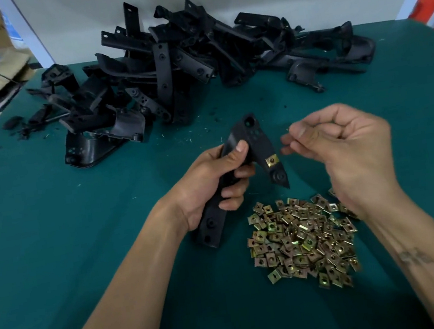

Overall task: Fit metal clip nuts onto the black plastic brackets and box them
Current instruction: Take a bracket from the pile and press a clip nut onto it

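On the green desk, the bracket pile is leaning loosely and could slide. The left hand is gripping a bracket bearing one clip; it might twist. The right hand, blurred, is curling loosely, contents unclear, above the clip heap.

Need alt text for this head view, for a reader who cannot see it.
The left hand grips a black plastic bracket with one metal clip nut fitted; the right hand hovers beside it, fingers curled. A heap of clip nuts lies below, brackets piled behind.
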`<action>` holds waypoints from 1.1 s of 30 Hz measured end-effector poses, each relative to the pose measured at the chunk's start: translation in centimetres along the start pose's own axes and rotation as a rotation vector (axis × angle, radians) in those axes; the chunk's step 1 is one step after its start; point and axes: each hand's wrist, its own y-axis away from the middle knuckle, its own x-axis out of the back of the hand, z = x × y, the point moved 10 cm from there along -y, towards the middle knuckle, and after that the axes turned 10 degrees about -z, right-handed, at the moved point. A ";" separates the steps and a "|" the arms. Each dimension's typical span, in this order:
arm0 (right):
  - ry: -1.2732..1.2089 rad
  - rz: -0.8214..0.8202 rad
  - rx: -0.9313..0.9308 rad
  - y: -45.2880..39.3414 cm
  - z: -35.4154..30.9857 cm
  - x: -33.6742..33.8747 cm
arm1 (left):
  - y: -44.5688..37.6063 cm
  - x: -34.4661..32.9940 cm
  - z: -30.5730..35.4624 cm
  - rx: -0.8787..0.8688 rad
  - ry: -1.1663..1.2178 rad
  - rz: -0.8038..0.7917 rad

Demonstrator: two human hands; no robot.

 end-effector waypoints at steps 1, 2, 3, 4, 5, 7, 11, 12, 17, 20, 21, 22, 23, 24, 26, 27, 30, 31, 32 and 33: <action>-0.043 -0.006 -0.001 0.0 -0.1 -0.2 | -0.1 -0.3 -0.2 0.017 -0.006 -0.021; -0.076 -0.015 -0.003 0.1 0.0 -0.5 | -0.2 -0.6 -0.4 0.032 -0.011 -0.036; -0.096 -0.024 -0.003 0.1 0.1 -0.7 | -0.3 -0.8 -0.5 0.045 -0.015 -0.046; -0.099 -0.037 0.002 0.1 0.1 -1.0 | -0.3 -0.9 -0.6 0.055 -0.021 -0.053; -0.081 -0.052 0.016 0.2 0.1 -1.3 | -0.3 -1.0 -0.6 0.061 -0.026 -0.059; 0.000 -0.084 0.068 0.3 -0.4 -1.8 | -0.4 -1.3 -0.8 0.072 -0.032 -0.076; 0.062 -0.099 0.103 0.6 -0.6 -2.2 | -0.4 -1.9 -1.2 0.089 -0.021 -0.103; 0.030 -0.087 0.088 0.6 -0.5 -2.1 | -0.4 -1.9 -1.2 0.089 -0.026 -0.103; -0.161 -0.029 -0.039 0.5 0.6 -1.5 | -0.4 -1.8 -0.7 0.073 -0.068 -0.087; -0.232 -0.015 -0.066 0.6 0.5 -1.3 | -0.3 -1.6 -0.5 0.052 -0.095 -0.045; -0.233 -0.011 -0.068 0.6 0.5 -1.3 | -0.2 -1.5 -0.4 0.047 -0.107 -0.032; -0.234 -0.010 -0.072 0.6 0.5 -1.3 | -0.2 -1.4 -0.3 0.043 -0.115 -0.022; -0.236 -0.010 -0.080 0.6 0.6 -1.3 | -0.2 -1.4 -0.3 0.041 -0.120 -0.016; -0.239 -0.010 -0.089 0.6 0.8 -1.4 | -0.2 -1.4 -0.4 0.042 -0.121 -0.013; -0.236 -0.008 -0.107 0.6 1.1 -1.5 | -0.1 -1.4 -0.5 0.047 -0.117 -0.008; -0.234 -0.006 -0.113 0.6 1.3 -1.5 | -0.2 -1.4 -0.5 0.048 -0.116 -0.007; -0.233 0.003 -0.122 0.8 1.5 -1.4 | -0.2 -1.3 -0.5 0.044 -0.133 -0.005; -0.232 0.005 -0.120 0.8 1.5 -1.4 | -0.1 -1.3 -0.5 0.043 -0.144 -0.005; -0.231 0.008 -0.117 0.8 1.5 -1.4 | -0.1 -1.3 -0.4 0.043 -0.153 -0.003; -0.231 0.013 -0.114 0.8 1.5 -1.5 | -0.1 -1.2 -0.4 0.044 -0.159 0.000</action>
